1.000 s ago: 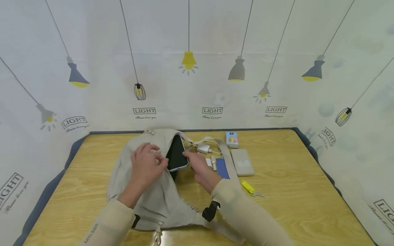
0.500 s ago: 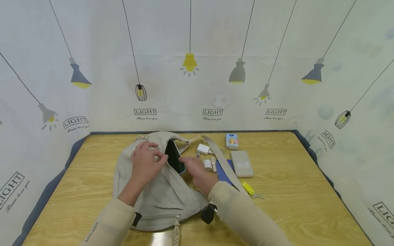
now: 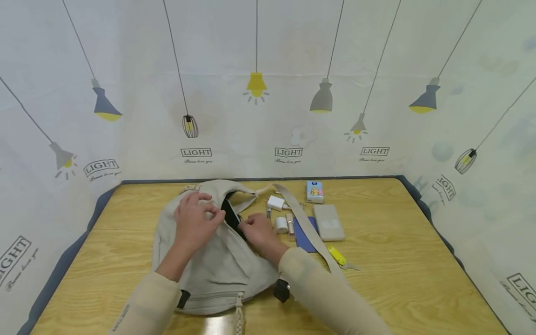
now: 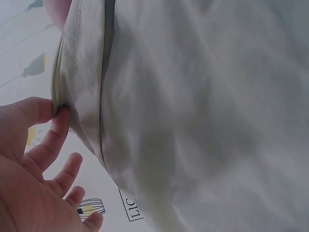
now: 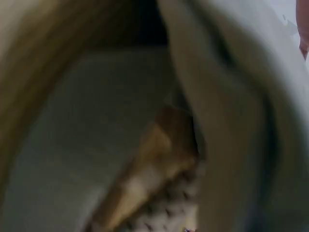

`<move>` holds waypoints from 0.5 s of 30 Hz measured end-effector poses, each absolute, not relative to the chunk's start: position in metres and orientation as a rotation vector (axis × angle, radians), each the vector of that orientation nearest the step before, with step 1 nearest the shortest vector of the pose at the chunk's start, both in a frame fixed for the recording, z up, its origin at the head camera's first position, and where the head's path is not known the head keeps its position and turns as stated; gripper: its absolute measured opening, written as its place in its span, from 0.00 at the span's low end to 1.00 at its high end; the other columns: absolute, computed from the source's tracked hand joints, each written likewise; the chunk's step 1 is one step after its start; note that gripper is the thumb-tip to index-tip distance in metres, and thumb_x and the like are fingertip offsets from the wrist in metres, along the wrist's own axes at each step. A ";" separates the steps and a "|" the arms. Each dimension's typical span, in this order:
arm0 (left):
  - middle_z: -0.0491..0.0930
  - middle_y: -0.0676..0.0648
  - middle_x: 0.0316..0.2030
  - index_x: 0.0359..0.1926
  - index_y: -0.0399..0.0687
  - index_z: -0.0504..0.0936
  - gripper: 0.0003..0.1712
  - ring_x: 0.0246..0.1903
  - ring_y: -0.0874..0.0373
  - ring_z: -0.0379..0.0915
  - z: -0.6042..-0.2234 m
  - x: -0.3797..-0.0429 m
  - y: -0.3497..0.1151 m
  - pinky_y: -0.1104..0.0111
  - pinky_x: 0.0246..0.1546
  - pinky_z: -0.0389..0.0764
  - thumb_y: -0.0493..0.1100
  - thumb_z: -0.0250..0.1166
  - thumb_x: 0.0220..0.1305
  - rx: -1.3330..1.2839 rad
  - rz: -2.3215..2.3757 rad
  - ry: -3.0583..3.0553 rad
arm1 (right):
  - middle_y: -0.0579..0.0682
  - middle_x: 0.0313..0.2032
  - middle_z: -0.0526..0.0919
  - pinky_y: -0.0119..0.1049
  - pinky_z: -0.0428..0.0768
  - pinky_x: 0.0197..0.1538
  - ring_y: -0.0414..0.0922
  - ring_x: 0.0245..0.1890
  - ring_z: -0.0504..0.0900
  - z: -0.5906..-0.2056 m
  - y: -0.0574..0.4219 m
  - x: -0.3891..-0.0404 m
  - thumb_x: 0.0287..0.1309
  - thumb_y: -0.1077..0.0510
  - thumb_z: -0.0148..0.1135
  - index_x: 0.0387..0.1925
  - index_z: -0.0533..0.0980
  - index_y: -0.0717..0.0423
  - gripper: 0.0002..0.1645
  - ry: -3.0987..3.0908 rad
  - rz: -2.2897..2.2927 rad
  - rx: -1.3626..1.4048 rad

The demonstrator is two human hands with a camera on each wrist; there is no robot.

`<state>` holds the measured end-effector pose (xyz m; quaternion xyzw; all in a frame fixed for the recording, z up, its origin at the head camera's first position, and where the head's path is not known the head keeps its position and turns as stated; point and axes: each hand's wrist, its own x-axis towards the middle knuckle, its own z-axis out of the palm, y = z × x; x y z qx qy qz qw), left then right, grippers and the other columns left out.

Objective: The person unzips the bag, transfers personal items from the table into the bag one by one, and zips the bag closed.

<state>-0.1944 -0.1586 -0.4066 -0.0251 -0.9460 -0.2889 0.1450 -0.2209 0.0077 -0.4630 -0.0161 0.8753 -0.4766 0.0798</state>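
A beige fabric bag (image 3: 209,265) lies on the table, its zipped opening facing right. My left hand (image 3: 197,221) pinches the opening's near-left edge; the left wrist view shows thumb and index finger on the zipper edge (image 4: 55,92), with the other fingers loose. At the opening, my right hand (image 3: 261,235) has curled fingers and seems to grip the lower edge of a dark-screened phone (image 3: 230,215), mostly inside the bag. The right wrist view is dark and blurred, showing bag fabric (image 5: 217,106), a grey flat surface (image 5: 91,125) and something brown (image 5: 149,164).
Right of the bag lie a white charger plug (image 3: 276,203), a white cylinder (image 3: 281,225), a lipstick-like tube (image 3: 291,225), a blue flat item (image 3: 302,237), a small blue box (image 3: 315,191), a grey case (image 3: 328,223) and a yellow-tagged key (image 3: 337,255). The bag strap (image 3: 307,228) crosses among them.
The phone has gone from lying across the opening to mostly inside the bag, pushed by my right hand, which moved left. My left hand keeps hold of the bag's edge.
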 end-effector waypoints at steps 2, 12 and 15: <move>0.76 0.44 0.54 0.22 0.49 0.85 0.13 0.68 0.42 0.55 -0.406 -0.193 -0.159 0.39 0.63 0.54 0.50 0.66 0.58 -0.078 -0.830 -2.721 | 0.52 0.40 0.85 0.51 0.75 0.52 0.49 0.44 0.81 -0.459 0.011 -0.221 0.58 0.51 0.59 0.19 0.83 0.53 0.17 2.682 -1.273 -0.112; 0.76 0.44 0.54 0.21 0.49 0.85 0.12 0.68 0.42 0.55 -0.408 -0.192 -0.158 0.38 0.64 0.53 0.48 0.66 0.58 -0.103 -0.838 -2.738 | 0.48 0.61 0.78 0.59 0.62 0.66 0.48 0.65 0.71 -0.463 0.016 -0.225 0.64 0.50 0.58 0.37 0.87 0.48 0.14 2.640 -1.082 -0.348; 0.76 0.44 0.55 0.21 0.50 0.85 0.12 0.68 0.42 0.55 -0.410 -0.193 -0.158 0.38 0.64 0.53 0.48 0.66 0.58 -0.109 -0.842 -2.745 | 0.49 0.61 0.77 0.59 0.61 0.67 0.49 0.65 0.71 -0.463 0.013 -0.225 0.64 0.52 0.58 0.39 0.87 0.48 0.13 2.620 -1.106 -0.395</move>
